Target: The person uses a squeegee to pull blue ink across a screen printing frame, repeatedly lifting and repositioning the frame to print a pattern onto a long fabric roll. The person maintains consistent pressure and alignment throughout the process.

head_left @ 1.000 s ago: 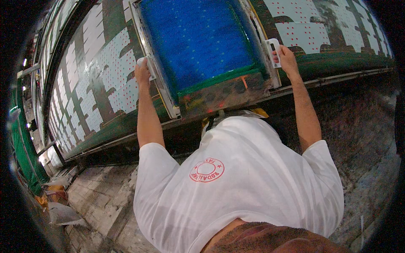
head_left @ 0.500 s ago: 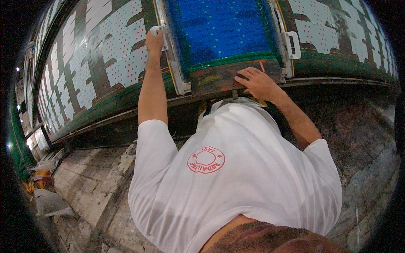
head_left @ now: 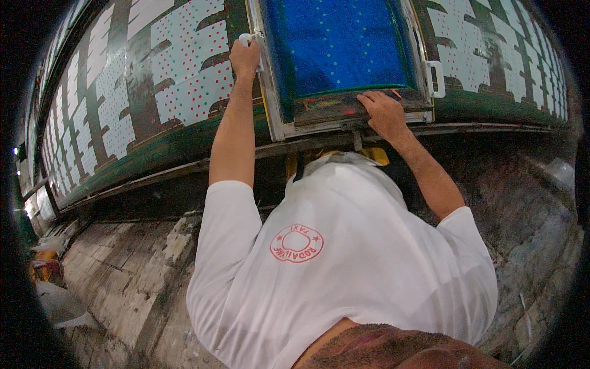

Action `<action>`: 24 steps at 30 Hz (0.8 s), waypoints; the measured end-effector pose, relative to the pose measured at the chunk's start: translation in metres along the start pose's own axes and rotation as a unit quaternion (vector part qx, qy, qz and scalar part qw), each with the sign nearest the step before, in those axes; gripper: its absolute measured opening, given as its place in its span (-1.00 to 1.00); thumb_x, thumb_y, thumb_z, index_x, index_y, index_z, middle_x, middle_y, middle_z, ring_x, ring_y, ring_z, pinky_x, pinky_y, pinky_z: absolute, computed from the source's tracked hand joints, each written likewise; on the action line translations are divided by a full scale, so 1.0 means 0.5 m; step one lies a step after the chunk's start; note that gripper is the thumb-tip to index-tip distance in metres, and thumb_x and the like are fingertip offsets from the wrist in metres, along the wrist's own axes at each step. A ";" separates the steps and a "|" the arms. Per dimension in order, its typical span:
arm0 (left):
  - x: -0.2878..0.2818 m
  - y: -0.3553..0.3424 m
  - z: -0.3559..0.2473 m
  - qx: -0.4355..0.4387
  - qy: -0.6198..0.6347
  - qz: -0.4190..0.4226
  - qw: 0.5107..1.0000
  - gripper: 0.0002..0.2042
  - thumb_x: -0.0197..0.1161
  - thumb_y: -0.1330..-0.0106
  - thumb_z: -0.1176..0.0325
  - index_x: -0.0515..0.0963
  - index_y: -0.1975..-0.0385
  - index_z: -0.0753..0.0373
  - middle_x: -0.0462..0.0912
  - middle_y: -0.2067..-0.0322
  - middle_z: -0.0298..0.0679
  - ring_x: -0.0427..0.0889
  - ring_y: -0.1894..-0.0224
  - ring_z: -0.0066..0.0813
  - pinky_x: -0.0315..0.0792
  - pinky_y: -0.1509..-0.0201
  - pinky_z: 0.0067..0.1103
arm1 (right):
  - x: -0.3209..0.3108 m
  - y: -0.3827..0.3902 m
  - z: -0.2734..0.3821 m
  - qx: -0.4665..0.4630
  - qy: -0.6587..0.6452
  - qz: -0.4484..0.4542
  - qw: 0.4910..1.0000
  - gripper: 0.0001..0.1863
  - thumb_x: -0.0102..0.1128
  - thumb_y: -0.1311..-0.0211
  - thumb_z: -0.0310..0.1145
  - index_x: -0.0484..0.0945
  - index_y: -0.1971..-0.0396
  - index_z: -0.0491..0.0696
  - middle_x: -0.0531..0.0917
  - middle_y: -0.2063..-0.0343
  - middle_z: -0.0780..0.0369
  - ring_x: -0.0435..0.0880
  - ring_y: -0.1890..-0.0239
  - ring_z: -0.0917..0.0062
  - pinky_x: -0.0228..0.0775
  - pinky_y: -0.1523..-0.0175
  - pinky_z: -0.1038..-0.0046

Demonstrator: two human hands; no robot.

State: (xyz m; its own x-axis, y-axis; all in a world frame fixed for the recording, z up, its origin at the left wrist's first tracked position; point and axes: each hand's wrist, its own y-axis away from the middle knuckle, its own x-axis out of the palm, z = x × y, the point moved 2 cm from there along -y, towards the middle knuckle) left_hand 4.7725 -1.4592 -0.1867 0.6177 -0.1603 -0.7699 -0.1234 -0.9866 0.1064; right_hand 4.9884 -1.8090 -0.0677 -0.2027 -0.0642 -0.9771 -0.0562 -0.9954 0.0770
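Observation:
A printing screen frame (head_left: 273, 107) with blue mesh (head_left: 344, 46) lies across the long table in front of me. My left hand (head_left: 245, 60) is closed around the white handle (head_left: 247, 40) on the frame's left side. At the frame's near end sits a dark, paint-stained squeegee board (head_left: 329, 109), tilted. My right hand (head_left: 387, 115) grips this board toward its right end, fingers over its far edge; the thumb is hard to make out. A second white handle (head_left: 437, 80) stands free on the frame's right side.
White cut fabric pieces (head_left: 190, 67) with red and green dots cover the table on both sides. A metal rail (head_left: 184, 167) runs along its near edge. Bags and scraps (head_left: 58, 301) lie on the stained concrete floor (head_left: 132, 252) at left.
The squeegee board has tipped, showing less of its face. My right hand has moved with it, fingers now more bunched at its edge. My left hand keeps its hold on the handle.

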 end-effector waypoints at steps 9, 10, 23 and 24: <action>-0.008 -0.003 -0.006 0.054 -0.004 0.008 0.998 -0.57 0.30 -0.26 0.06 0.55 0.18 0.37 0.68 0.19 0.13 0.66 0.07 0.20 0.51 -0.03 -0.12 | -0.007 -0.315 -0.116 0.022 0.059 -0.023 0.998 -0.59 0.40 0.02 -0.47 0.65 0.07 0.00 0.71 0.16 0.18 0.71 0.04 0.26 0.60 0.00 0.19; -0.009 -0.001 -0.003 0.030 -0.001 0.018 0.999 -0.60 0.31 -0.28 0.07 0.56 0.19 0.34 0.68 0.21 0.07 0.66 0.08 0.17 0.50 -0.02 -0.12 | -0.007 -0.364 -0.138 0.026 0.067 -0.015 0.997 -0.62 0.40 0.00 -0.44 0.65 0.09 0.01 0.71 0.18 0.18 0.71 0.05 0.25 0.60 0.00 0.18; -0.037 0.019 -0.036 0.013 -0.004 0.010 1.000 -0.68 0.36 -0.29 0.17 0.59 0.15 0.30 0.70 0.22 0.00 0.68 0.12 0.04 0.49 0.02 -0.23 | -0.045 -0.893 -0.387 -0.070 0.100 -0.188 0.975 -0.83 0.24 0.06 -0.32 0.69 0.44 -0.03 0.73 0.38 0.09 0.73 0.26 0.14 0.60 0.17 0.10; -0.038 0.021 -0.037 0.020 0.006 0.012 1.000 -0.69 0.37 -0.29 0.19 0.59 0.15 0.30 0.70 0.23 -0.01 0.68 0.14 0.02 0.49 0.03 -0.24 | -0.045 -0.905 -0.389 -0.068 0.104 -0.181 0.976 -0.83 0.24 0.06 -0.32 0.69 0.44 -0.03 0.72 0.38 0.10 0.73 0.25 0.15 0.60 0.17 0.10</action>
State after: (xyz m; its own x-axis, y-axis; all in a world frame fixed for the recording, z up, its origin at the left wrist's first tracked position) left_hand 4.7738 -1.4672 -0.1592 0.6237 -0.1837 -0.7598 -0.1684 -0.9808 0.0988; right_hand 5.2087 -1.3709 -0.1192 0.0104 0.2940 -0.9557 0.0450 -0.9550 -0.2933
